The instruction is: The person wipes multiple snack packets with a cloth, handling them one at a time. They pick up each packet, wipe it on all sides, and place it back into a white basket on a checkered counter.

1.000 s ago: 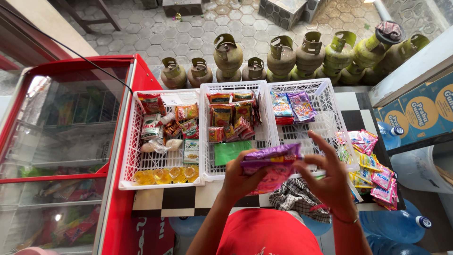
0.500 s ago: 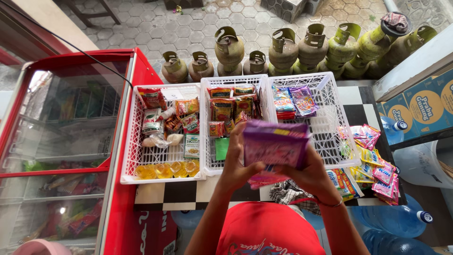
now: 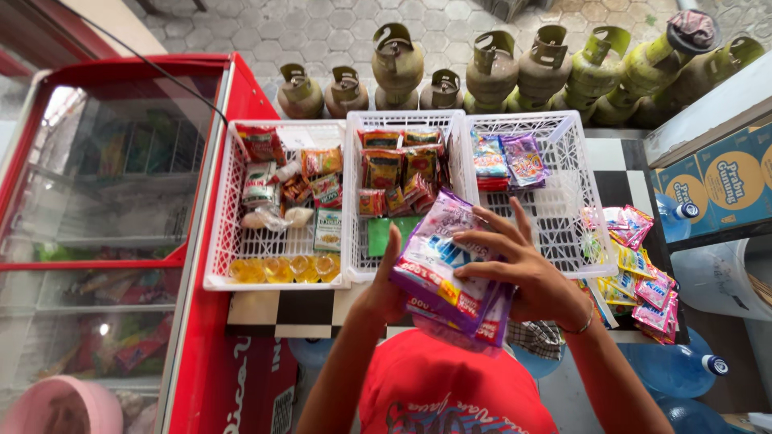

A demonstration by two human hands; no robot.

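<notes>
Insp. note: I see the purple sachet stack (image 3: 450,277) now tilted flat, face up, vs. upright w/ its back toward me half a sec ago. Left hand (image 3: 384,289) clasps the stack's left edge, thumb up. Right hand (image 3: 527,273) grips from the right, fingers (image 3: 482,241) spread over the top pack. Stack is held above the counter's (image 3: 281,309) near edge, in front of the middle white basket (image 3: 358,193). Right basket (image 3: 563,177) mostly bare; loose sachets (image 3: 635,273) at the counter's right edge. Judgement: stack being squared up in hand, not yet set down.

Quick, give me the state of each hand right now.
Left hand: closed on the purple sachet bundle.
Right hand: fingers spread over the same bundle, holding it.
</notes>
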